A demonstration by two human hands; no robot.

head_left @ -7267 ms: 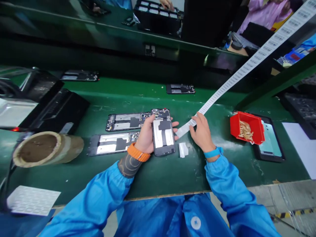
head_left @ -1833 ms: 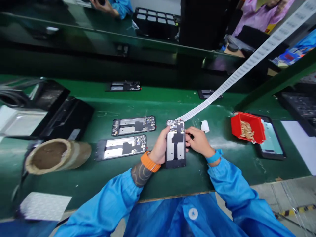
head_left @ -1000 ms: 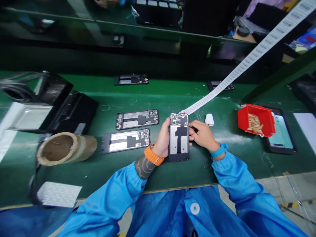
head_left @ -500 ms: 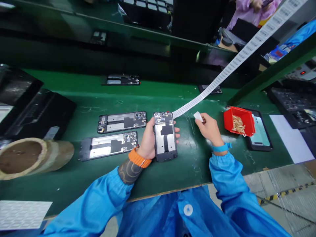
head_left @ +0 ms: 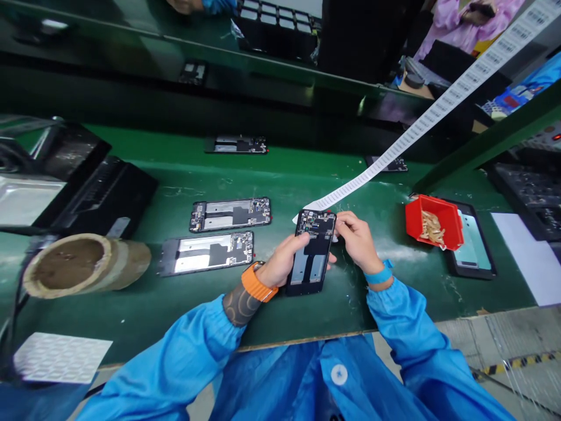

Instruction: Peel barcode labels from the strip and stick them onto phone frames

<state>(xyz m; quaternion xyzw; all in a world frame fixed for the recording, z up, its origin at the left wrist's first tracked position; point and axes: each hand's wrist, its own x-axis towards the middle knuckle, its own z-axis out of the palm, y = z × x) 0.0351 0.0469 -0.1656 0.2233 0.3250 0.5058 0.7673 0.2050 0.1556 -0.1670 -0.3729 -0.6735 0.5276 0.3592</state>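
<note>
My left hand [head_left: 280,264] grips an open phone frame [head_left: 312,252] by its left edge and holds it tilted above the green bench [head_left: 184,310]. My right hand [head_left: 357,240] is closed at the frame's upper right corner, fingers pinched against it; whether something small is between them I cannot make out. A long white label strip [head_left: 421,126] runs from the upper right down to just behind the frame. Two more open phone frames [head_left: 230,214] [head_left: 205,252] lie side by side to the left.
A red bin [head_left: 433,222] of small tan parts sits on a dark tray [head_left: 475,248] at the right. A brown tape roll [head_left: 83,270] and a black fixture [head_left: 74,181] stand at left. More frames [head_left: 236,145] lie on the belt behind. A patterned sheet [head_left: 59,356] lies front left.
My right hand, which held a small white piece out to the right, has come back to the frame's top right corner. The left hand has tilted the frame's top to the right.
</note>
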